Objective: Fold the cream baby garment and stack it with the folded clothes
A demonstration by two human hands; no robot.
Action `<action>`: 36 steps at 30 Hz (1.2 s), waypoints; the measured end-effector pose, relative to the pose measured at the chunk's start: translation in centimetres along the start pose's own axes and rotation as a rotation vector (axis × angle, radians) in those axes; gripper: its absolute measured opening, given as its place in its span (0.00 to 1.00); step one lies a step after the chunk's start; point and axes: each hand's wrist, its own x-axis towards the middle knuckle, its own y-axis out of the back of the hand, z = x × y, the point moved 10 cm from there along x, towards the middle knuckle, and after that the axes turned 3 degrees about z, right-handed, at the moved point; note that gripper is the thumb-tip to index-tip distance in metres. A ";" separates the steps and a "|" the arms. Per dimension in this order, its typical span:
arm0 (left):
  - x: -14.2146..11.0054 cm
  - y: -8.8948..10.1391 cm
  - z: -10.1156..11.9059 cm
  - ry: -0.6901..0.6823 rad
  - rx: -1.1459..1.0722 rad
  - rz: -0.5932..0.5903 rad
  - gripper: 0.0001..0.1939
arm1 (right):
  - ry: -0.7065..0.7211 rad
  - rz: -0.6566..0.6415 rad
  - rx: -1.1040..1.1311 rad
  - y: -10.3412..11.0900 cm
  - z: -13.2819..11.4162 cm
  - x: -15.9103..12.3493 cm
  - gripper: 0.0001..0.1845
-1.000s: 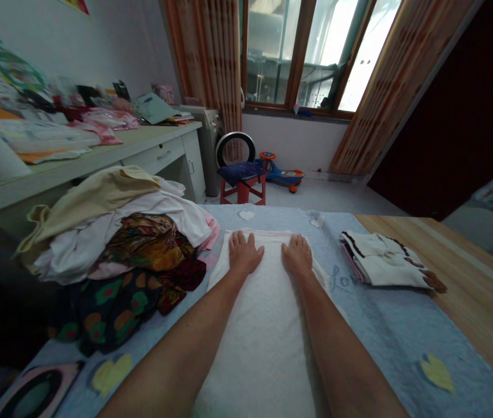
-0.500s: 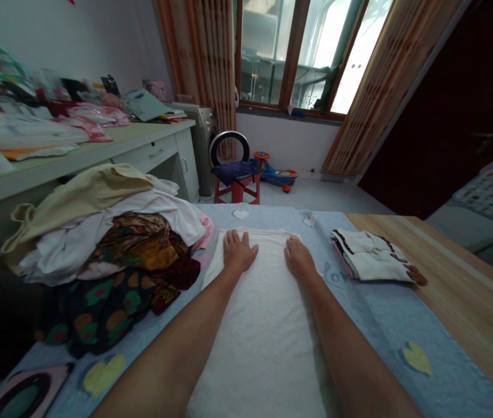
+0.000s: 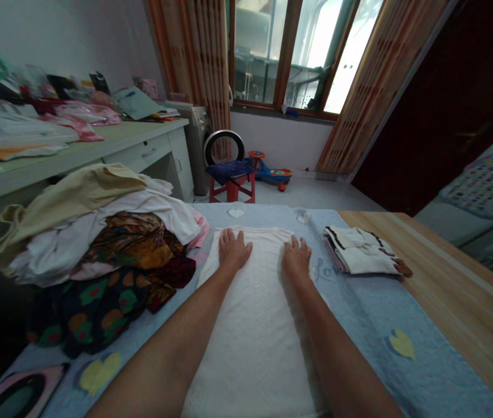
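A white garment (image 3: pixel 255 331) lies spread out in a long flat shape on the light blue cloth (image 3: pixel 355 325); its exact kind is not clear. My left hand (image 3: pixel 234 249) rests palm down on its far left part, fingers stretched out. Near the far right corner, my right hand (image 3: pixel 297 258) lies with fingers spread, along the garment's right edge. Neither hand grips anything that I can see. To the right sits a folded cream garment with dark brown trim (image 3: pixel 363 249), on top of a pinkish layer.
On the left is a heap of loose clothes (image 3: pixel 141 215). A pink-framed object with a dark round centre (image 3: pixel 20 395) lies at the near left corner. Bare wooden tabletop (image 3: pixel 459 273) shows at the right. Beyond the table stands a red stool (image 3: pixel 233 190) with a dark blue item.
My right hand has shifted from the garment's top toward its right edge, and its fingers have spread. My left hand stays flat. The view has turned slightly right.
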 end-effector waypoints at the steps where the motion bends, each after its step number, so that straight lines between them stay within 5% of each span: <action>1: 0.0 0.0 0.0 -0.001 -0.001 0.001 0.30 | 0.044 -0.023 0.022 -0.3 -1.0 -0.4 0.23; 6: 0.0 0.3 0.5 -0.068 -0.025 0.023 0.28 | 0.217 -0.112 0.149 -1.8 -4.7 -2.7 0.26; 14: -0.2 1.0 0.7 -0.111 -0.038 0.079 0.24 | -0.037 -0.059 0.069 -1.9 -0.5 -3.4 0.34; 20: -0.9 3.1 1.9 -0.208 -0.060 0.138 0.17 | -0.041 -0.073 0.061 -2.0 -0.3 -3.5 0.34; 27: -3.1 2.9 3.0 -0.339 -0.020 -0.027 0.13 | -0.057 -0.058 0.049 -1.9 -0.3 -3.6 0.35; 36: -7.6 1.3 -0.8 -0.287 -0.003 -0.228 0.29 | -0.040 -0.019 0.056 -1.9 -0.3 -3.7 0.34</action>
